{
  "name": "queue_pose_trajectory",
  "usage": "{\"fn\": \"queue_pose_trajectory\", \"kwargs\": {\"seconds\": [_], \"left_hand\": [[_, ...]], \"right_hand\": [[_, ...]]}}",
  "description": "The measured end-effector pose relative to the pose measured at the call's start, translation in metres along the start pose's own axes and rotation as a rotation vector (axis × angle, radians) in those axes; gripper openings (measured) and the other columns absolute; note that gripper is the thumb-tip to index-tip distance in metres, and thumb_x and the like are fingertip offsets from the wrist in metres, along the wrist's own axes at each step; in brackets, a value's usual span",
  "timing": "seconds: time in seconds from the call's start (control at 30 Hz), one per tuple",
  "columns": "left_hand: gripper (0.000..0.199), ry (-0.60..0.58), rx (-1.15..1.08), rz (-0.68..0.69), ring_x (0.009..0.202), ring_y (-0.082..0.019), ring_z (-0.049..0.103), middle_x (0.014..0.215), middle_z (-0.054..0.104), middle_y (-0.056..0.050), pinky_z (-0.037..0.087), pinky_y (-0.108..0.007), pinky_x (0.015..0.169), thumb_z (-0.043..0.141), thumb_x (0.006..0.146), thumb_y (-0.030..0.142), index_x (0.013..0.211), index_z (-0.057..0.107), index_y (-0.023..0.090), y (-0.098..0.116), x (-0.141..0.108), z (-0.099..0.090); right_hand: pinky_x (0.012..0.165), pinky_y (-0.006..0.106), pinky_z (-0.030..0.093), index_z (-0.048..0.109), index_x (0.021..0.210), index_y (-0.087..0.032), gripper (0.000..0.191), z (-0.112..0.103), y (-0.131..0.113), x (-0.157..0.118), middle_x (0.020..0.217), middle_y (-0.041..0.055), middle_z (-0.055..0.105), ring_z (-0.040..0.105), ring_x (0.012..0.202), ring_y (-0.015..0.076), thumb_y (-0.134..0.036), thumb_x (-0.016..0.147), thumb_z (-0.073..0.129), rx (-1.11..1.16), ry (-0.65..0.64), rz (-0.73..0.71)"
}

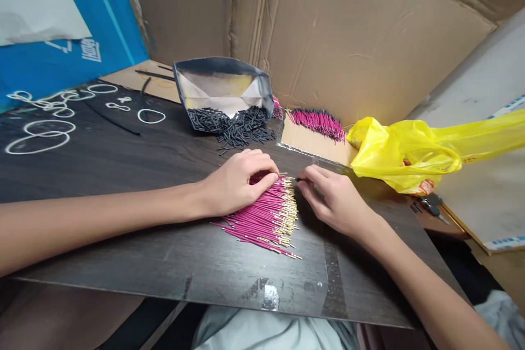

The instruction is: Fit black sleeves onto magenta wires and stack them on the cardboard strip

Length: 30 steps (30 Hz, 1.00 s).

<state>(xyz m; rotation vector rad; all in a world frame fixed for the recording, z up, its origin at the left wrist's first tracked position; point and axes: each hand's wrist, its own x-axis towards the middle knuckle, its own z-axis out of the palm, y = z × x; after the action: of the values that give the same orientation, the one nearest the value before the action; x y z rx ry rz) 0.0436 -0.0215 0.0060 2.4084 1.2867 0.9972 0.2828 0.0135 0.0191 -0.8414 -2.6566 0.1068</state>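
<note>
Over the middle of the counter (164, 262), set back from its near edge, the left hand (246, 180) lies across a fanned heap of pink wires (262, 213) with thumb and forefinger drawn narrow, though whether they pinch a wire cannot be told. Just beside the wires' gold-coloured tips, the right hand (334, 197) holds a small black piece (299, 179) between its fingertips. Toward the far edge, an open container (221, 86) spills short black tubes (241, 128), white loops (39, 142) lie toward the far left corner, and a yellow bag (402, 147) sits by the right edge.
</note>
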Motion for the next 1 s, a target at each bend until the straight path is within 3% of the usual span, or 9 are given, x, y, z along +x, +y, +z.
{"fn": "queue_pose_trajectory", "kwargs": {"seconds": [0.33, 0.6, 0.83, 1.0], "left_hand": [[0.023, 0.016, 0.021, 0.013, 0.082, -0.016, 0.054, 0.082, 0.064, -0.001, 0.039, -0.032, 0.084, 0.051, 0.096, 0.027, 0.085, 0.069, 0.016, 0.002, 0.000, 0.002], [0.023, 0.007, 0.044, 0.008, 0.079, -0.016, 0.052, 0.078, 0.062, -0.002, 0.039, -0.032, 0.081, 0.052, 0.096, 0.028, 0.084, 0.068, 0.017, 0.002, -0.001, 0.001], [0.022, 0.070, 0.027, 0.059, 0.079, -0.015, 0.053, 0.079, 0.064, -0.001, 0.038, -0.030, 0.082, 0.052, 0.098, 0.025, 0.085, 0.068, 0.015, 0.001, -0.002, 0.003], [0.022, 0.026, 0.016, 0.087, 0.079, -0.014, 0.053, 0.081, 0.064, -0.001, 0.038, -0.031, 0.084, 0.051, 0.099, 0.024, 0.087, 0.068, 0.015, 0.002, -0.002, 0.001]], "right_hand": [[0.071, 0.028, 0.045, 0.056, 0.103, -0.017, 0.015, 0.000, -0.001, -0.001, 0.091, 0.0052, 0.063, 0.056, 0.077, 0.0155, -0.021, 0.102, 0.042, 0.003, 0.007, -0.035], [0.071, 0.027, 0.046, 0.056, 0.104, -0.018, 0.010, 0.005, 0.003, -0.002, 0.096, 0.0057, 0.066, 0.059, 0.079, 0.0150, -0.024, 0.102, 0.049, 0.037, 0.109, -0.032], [0.061, 0.023, 0.041, 0.054, 0.088, -0.019, 0.017, 0.015, -0.006, 0.000, 0.075, -0.0006, 0.061, 0.054, 0.064, 0.0105, -0.028, 0.102, 0.051, 0.279, 0.186, 0.094], [0.063, 0.023, 0.044, 0.058, 0.093, -0.018, 0.008, 0.020, -0.010, -0.001, 0.083, 0.0005, 0.064, 0.055, 0.068, 0.0105, -0.023, 0.099, 0.057, 0.283, 0.273, 0.030]]}}
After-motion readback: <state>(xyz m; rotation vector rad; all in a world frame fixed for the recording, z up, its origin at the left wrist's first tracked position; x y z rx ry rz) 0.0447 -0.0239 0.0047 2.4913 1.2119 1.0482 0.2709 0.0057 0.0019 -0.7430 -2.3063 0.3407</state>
